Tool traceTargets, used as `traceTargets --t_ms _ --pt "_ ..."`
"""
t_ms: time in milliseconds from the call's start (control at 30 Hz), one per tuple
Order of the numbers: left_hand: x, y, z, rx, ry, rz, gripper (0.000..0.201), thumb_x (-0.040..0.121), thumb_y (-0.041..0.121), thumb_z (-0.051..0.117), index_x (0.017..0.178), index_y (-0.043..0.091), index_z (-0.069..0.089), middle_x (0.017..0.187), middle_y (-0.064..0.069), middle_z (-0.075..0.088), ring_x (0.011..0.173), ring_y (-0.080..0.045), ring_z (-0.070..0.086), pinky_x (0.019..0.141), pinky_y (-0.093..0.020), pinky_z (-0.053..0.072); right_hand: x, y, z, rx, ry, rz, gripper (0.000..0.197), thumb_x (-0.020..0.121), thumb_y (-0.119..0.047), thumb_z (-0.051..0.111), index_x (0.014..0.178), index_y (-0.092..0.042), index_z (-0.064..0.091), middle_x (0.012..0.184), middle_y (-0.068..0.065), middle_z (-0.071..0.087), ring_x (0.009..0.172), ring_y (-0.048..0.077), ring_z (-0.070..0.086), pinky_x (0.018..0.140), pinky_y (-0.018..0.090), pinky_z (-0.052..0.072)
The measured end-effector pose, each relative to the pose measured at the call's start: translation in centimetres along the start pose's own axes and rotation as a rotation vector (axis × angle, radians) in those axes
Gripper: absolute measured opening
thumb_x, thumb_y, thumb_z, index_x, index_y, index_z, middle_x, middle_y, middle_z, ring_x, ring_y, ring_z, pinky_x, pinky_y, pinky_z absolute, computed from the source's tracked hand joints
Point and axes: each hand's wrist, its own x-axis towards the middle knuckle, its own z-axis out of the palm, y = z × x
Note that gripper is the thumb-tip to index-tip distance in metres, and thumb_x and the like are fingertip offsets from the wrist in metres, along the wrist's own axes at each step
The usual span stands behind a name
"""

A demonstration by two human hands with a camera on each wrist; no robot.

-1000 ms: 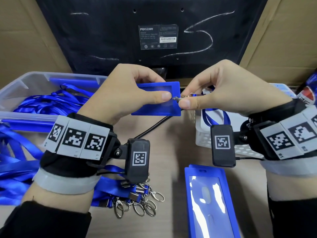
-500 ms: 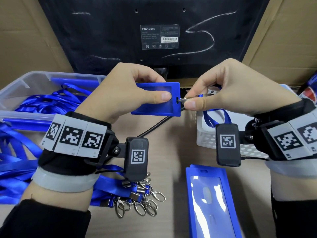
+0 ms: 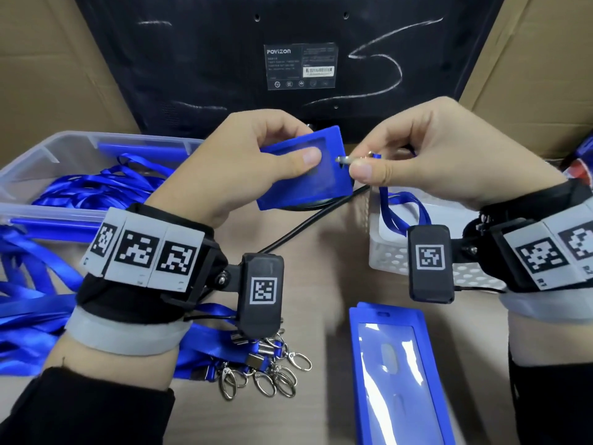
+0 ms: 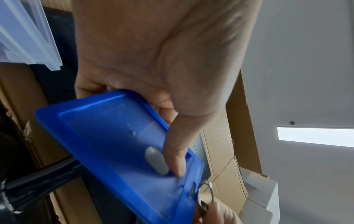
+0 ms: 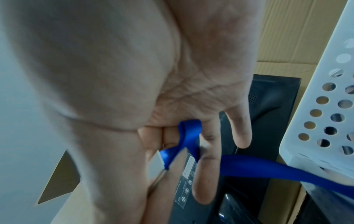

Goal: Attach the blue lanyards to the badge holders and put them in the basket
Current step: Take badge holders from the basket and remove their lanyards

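— Blue spare holder [image 3: 398, 377] at six on the surface; what changed higher up?
— My left hand [image 3: 244, 165] tilted its gripped badge holder [image 3: 308, 175]; right hand [image 3: 426, 162] pinches the clasp [image 3: 345, 160], at its slot. Basket [image 3: 388, 261] waits at two.

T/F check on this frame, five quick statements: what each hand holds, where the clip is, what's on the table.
1. The left hand grips a blue badge holder. True.
2. The right hand is empty. False: it pinches the metal clip of a blue lanyard.
3. The clip sits at the holder's slot end. True; whether it is fully hooked through cannot be told.
4. The spare badge holder on the table already has a lanyard attached. False: it lies alone, nothing clipped to it.
5. The white basket is on the left side. False: it sits on the right, beneath the right hand.
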Motion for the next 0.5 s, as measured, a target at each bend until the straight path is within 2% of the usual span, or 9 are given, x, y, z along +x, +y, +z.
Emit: traceTargets --t_ms 33,133,200,267,333,433,500 --pt "-0.1 0.1 0.0 -0.022 -0.027 -0.019 0.008 0.099 0.015 0.071 0.106 0.016 0.073 0.095 -0.001 0.080 0.088 -0.006 0.073 0.086 -0.024 0.058 -0.1 0.1 0.0 0.012 0.020 0.008 0.024 0.083 -0.049 0.081 0.096 -0.028 0.083 0.086 0.017 0.076 0.072 0.023 0.061 0.081 0.048 0.055" --pt "-0.8 0.6 0.5 -0.105 -0.105 -0.079 0.012 0.105 0.013 0.061 0.112 0.018 0.069 0.094 -0.004 0.081 0.094 -0.013 0.075 0.097 -0.039 0.057 -0.6 0.0 -0.1 0.042 0.032 0.052 0.023 0.092 -0.042 0.074 0.097 -0.020 0.082 0.092 0.010 0.080 0.086 0.019 0.071 0.098 0.051 0.056" --pt "-1.6 1.3 1.2 -0.161 -0.168 -0.135 0.015 0.105 0.012 0.060 0.117 0.017 0.068 0.099 -0.008 0.080 0.099 -0.021 0.075 0.101 -0.048 0.055 -1.0 -0.1 -0.5 -0.003 0.003 0.089 0.023 0.098 -0.039 0.070 0.094 -0.019 0.081 0.093 0.009 0.080 0.087 0.018 0.070 0.100 0.052 0.054" --pt "-2.4 2.1 2.2 -0.176 -0.228 -0.196 0.019 0.104 0.011 0.060 0.122 0.014 0.067 0.105 -0.012 0.080 0.103 -0.028 0.075 0.098 -0.046 0.055 -1.4 -0.2 -1.3 -0.107 -0.062 0.114 0.025 0.102 -0.039 0.066 0.090 -0.021 0.079 0.092 0.009 0.079 0.083 0.016 0.064 0.094 0.051 0.053" --pt "-3.3 2.8 3.2 -0.146 -0.278 -0.227 0.021 0.102 0.007 0.060 0.121 0.013 0.068 0.108 -0.015 0.079 0.104 -0.031 0.075 0.087 -0.037 0.055 -1.8 -0.8 -2.0 -0.201 -0.147 0.143 0.026 0.103 -0.042 0.064 0.090 -0.025 0.079 0.093 0.004 0.078 0.084 0.015 0.064 0.094 0.048 0.052" --pt "-5.1 3.4 4.3 -0.126 -0.364 -0.273 0.025 0.098 0.001 0.063 0.121 0.008 0.069 0.104 -0.013 0.078 0.092 -0.028 0.072 0.074 -0.027 0.053 -2.9 -1.9 -2.1 -0.307 -0.277 0.180 0.026 0.102 -0.047 0.062 0.090 -0.031 0.078 0.090 -0.001 0.076 0.087 0.025 0.066 0.094 0.051 0.052" --pt "-6.3 3.4 4.7 -0.135 -0.427 -0.313 0.020 0.096 0.001 0.067 0.116 0.002 0.070 0.096 -0.016 0.067 0.086 -0.028 0.058 0.077 -0.033 0.049 -3.4 -2.3 -1.6 -0.377 -0.374 0.190 0.026 0.102 -0.047 0.062 0.086 -0.032 0.076 0.082 -0.005 0.070 0.081 0.027 0.061 0.085 0.047 0.051"
